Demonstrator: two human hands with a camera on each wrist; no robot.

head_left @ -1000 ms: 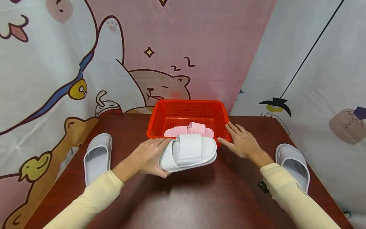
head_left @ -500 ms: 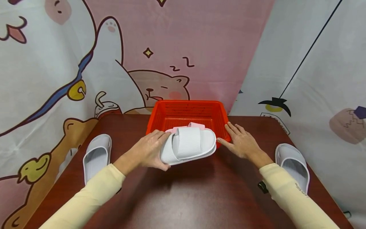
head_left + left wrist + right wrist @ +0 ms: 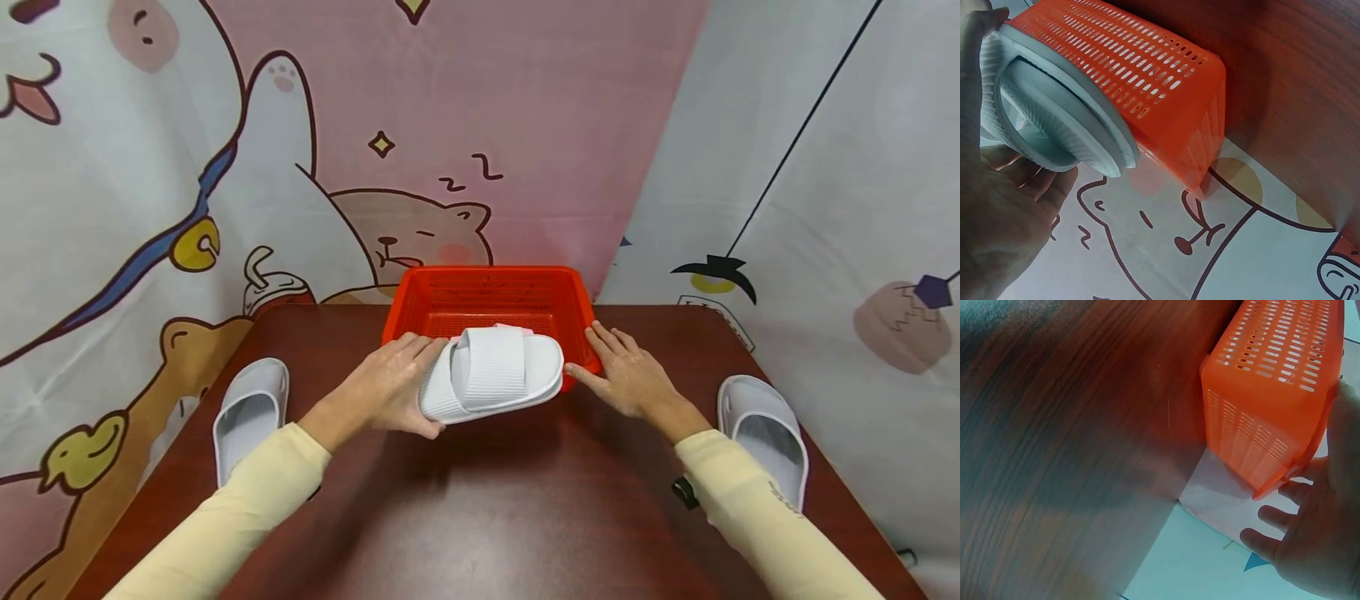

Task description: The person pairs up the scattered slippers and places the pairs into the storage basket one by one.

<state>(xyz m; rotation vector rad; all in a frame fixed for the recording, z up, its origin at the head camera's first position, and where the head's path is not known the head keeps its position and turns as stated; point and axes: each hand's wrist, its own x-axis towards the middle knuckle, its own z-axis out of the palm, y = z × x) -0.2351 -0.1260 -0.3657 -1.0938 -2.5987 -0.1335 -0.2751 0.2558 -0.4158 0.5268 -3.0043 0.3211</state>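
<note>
My left hand grips a white slide slipper by its left end, thumb underneath and fingers over the top. The slipper is held up in front of the red plastic basket, covering much of its near side. Only a sliver of a pink slipper shows behind it inside the basket. My right hand touches the basket's right rim, its fingers straight and spread. In the right wrist view, the fingers lie along the orange-looking basket wall.
A grey closed-toe slipper lies on the brown table at the left. Another grey slipper lies at the right edge, near the right sleeve. A cartoon-printed cloth hangs behind the table.
My left hand has raised the white slipper and brought it nearer the basket, so it now hides most of the pink slipper. My right hand stays at the rim.
</note>
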